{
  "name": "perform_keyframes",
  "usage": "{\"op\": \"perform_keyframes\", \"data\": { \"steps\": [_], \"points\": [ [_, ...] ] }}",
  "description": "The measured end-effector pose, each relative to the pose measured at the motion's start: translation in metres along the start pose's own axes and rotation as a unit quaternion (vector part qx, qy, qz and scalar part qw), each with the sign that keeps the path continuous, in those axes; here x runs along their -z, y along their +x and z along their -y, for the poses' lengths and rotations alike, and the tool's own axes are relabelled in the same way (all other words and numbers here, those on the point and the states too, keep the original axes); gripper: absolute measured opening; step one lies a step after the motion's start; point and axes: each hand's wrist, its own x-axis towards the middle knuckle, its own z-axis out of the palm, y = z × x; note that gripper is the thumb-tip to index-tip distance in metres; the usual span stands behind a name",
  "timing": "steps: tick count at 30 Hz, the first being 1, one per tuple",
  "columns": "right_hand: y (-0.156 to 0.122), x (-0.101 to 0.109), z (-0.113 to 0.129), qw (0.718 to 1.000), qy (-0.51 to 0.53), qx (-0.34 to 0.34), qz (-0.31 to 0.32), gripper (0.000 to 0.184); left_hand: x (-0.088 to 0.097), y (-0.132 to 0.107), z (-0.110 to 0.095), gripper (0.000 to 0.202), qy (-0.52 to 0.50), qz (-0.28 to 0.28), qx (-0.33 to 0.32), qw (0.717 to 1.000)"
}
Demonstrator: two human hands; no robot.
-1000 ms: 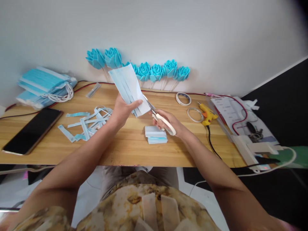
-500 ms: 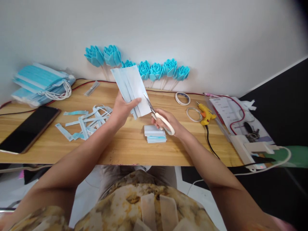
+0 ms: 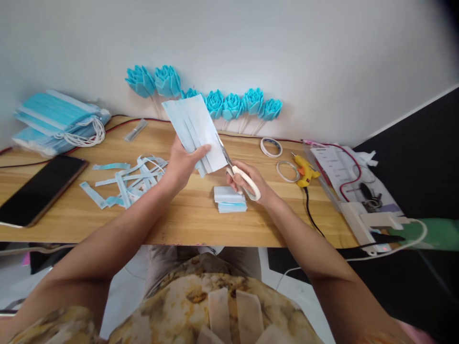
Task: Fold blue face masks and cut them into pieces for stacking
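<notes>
My left hand (image 3: 184,160) is closed on a pale blue, pleated face mask (image 3: 195,122) without ear loops, its thumb lying across the front. My right hand (image 3: 253,181) grips white-handled scissors (image 3: 247,179), whose blades lie along the mask's right edge. Below the scissors, a small stack of cut mask pieces (image 3: 230,199) rests on the wooden table (image 3: 201,224). Cut-off mask strips (image 3: 124,184) lie in a loose heap to the left of my left hand.
Several blue flowers (image 3: 233,106) on sticks lean against the wall. Whole masks (image 3: 59,119) are piled at the back left, above a phone (image 3: 43,191). Tape rolls (image 3: 271,147), a yellow glue gun (image 3: 306,172) and a power strip (image 3: 358,224) are on the right.
The scissors' blades have gone from pointing over the mask to lying along its right edge. The mask has shifted slightly left and turned a little.
</notes>
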Motion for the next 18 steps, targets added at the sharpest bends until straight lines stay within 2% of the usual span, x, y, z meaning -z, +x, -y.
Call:
{"op": "perform_keyframes", "data": {
  "steps": [11, 18],
  "points": [
    [0.0009, -0.0025, -0.0009, 1.0, 0.022, -0.018, 0.006, 0.067, -0.0007, -0.0008, 0.0033, 0.06, 0.025, -0.04, -0.024, 0.999],
    [0.0011, -0.003, 0.0003, 1.0, 0.007, -0.015, -0.007, 0.057, -0.0029, -0.0026, 0.0031, 0.06, 0.028, -0.031, -0.022, 0.999]
  ]
}}
